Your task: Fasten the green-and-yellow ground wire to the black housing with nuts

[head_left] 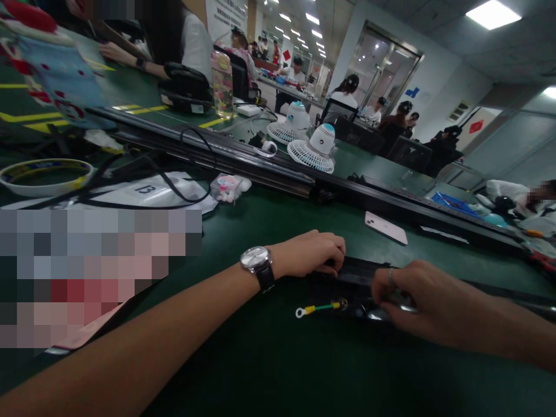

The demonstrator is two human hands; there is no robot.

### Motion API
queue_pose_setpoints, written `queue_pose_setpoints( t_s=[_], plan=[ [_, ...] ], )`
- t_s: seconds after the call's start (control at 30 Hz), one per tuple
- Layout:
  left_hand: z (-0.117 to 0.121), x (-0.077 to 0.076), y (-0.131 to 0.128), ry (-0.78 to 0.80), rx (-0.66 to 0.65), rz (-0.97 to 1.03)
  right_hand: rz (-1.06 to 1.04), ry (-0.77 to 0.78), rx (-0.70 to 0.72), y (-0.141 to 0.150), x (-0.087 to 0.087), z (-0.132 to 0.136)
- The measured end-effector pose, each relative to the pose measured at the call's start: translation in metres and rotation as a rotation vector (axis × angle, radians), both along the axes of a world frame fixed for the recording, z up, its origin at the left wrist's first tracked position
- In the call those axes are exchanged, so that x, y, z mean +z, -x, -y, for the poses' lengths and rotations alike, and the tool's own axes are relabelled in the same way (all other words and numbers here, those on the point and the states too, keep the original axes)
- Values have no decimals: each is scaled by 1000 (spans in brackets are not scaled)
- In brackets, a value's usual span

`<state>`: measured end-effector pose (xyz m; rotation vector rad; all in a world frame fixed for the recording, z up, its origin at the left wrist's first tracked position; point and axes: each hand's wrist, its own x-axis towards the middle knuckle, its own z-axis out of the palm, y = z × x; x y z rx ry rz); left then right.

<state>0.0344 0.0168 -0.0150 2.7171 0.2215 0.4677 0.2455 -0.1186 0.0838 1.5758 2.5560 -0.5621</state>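
Note:
A long black bar [360, 269] with a shiny lower face lies on the green table. My left hand [315, 252], with a watch on its wrist, is at the bar's left end; its fingers are curled down onto the bar. A short green-and-yellow wire [324, 308] sticks out from that end, with a ring terminal [300, 313] at its free tip. Farther right along the bar, my right hand [417, 295], wearing a ring, has its thumb and fingers pinched together. What sits between them is mostly hidden, though something glossy shows beneath.
A pink phone [386, 227] lies beyond the bar. Across the table's middle run long black rails [260, 168], with two white fans [313, 147] behind. At left are a tape roll [46, 176], a black cable [174, 205] and a blurred-out patch. Several people sit farther off.

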Motion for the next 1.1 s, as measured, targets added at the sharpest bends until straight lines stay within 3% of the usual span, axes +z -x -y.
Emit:
queue_pose_setpoints(
  t_s=[0.27,0.57,0.8,1.1],
  plan=[
    [-1,4,-1,13,-9,-20,-277,92,-117,-5,-33,-1],
    [-1,8,-4,11,-14,-37,-608,-311,-254,-20,-69,12],
    [-1,13,-6,-72,-9,-67,-595,-490,-117,-9,-73,23],
    [-1,12,-4,-52,-23,-63,-513,-576,-20,-2,-80,25]
  ],
)
